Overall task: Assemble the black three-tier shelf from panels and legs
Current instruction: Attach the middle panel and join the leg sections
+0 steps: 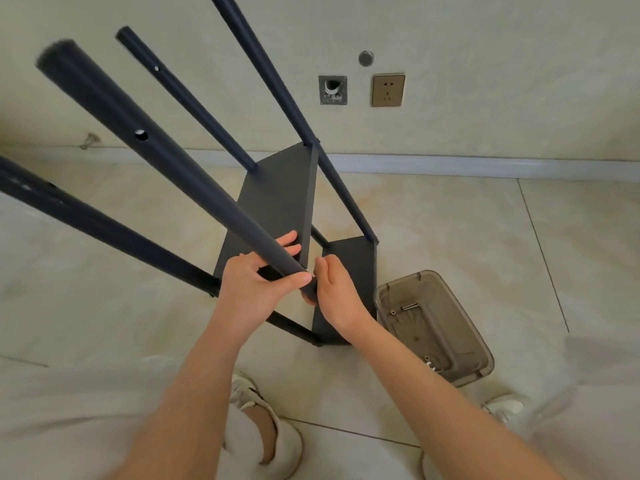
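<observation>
Left hand, right hand clasp leg, tray close

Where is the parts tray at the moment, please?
The parts tray lies on the floor at right in the head view, just beside the lower black panel.

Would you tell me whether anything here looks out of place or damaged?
Nothing on the shelf looks damaged; the left hand and right hand grip one leg near its joint. The one oddity is the wall box beside the socket: it has no cover plate, and a pipe end shows inside.
</observation>
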The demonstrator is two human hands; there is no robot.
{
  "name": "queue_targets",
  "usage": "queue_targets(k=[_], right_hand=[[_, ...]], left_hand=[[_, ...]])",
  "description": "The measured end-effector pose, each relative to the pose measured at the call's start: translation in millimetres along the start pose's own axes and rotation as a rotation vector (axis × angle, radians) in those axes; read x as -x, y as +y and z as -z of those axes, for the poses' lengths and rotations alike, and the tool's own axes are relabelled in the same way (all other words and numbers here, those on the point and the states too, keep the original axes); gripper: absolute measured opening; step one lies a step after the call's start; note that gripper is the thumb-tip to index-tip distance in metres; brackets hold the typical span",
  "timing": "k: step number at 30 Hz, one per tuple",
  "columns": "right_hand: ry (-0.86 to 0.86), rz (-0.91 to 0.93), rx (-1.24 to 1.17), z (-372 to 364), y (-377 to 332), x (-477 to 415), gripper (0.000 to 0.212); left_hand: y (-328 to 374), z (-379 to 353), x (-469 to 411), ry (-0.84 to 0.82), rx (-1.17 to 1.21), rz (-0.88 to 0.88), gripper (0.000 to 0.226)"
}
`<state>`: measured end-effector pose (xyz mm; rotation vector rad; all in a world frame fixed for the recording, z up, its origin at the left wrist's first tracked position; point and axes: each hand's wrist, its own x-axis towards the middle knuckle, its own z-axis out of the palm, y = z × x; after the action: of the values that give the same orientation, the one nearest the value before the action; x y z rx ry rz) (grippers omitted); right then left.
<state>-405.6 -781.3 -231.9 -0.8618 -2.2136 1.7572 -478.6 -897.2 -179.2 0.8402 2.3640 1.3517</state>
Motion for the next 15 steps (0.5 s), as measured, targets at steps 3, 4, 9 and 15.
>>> queue_targets(k=[3,4,9,15], right_hand=[[0.0,0.047,0.067,1,-8,0,0.027],[-0.006,0.052,0.075,0,-10,-1,0.026],[-0.029,0.002,0.16,-8,-21,-1,0.019],[-0.126,-0.003,0.428,-6,-20,0,0.011]], left_hand=[[-5,3,4,0.044,0.09,0.035,0.052],[-7,5,4,0.05,0.113,0.05,0.051],[-20,15,6,0.066,0.201,0.123,0.048],[-35,12,13,0.052,0.307,0.153,0.044]])
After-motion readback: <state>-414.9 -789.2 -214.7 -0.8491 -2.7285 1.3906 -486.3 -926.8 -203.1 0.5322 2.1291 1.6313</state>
